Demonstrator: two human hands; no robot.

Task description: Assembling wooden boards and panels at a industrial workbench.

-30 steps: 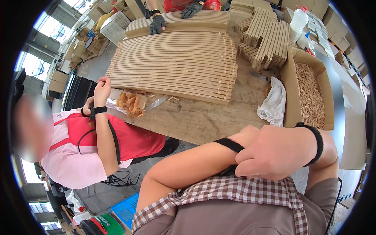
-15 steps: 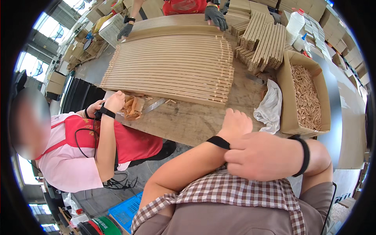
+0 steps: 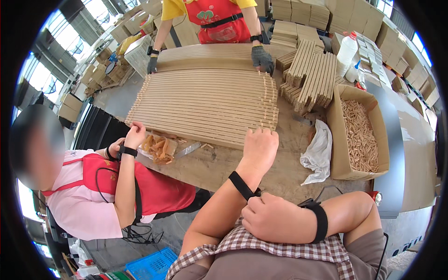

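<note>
My left hand (image 3: 260,148) is held out over the near edge of the wooden strips, fingers curled into a loose fist, with nothing seen in it. A black wrist strap (image 3: 241,185) goes round my left wrist. At that wrist, my right hand (image 3: 280,218) has its fingers closed on the strap's end, which they partly hide. My right wrist wears another black strap (image 3: 320,223) with a small dark device. Beyond my left hand, a wide row of wooden strips (image 3: 200,100) lies side by side on the table, with dowels standing out at both ends.
An open cardboard box (image 3: 332,135) of wooden dowels stands at the right, beside a white cloth (image 3: 318,156). Stacked strips (image 3: 308,77) lie behind it. A gloved co-worker (image 3: 224,23) is across the table; another (image 3: 100,182) at the left handles their own wrist strap.
My left hand has come left and my right hand has moved down and left, still at the strap. The view has tilted up, so more of the far co-worker shows.
</note>
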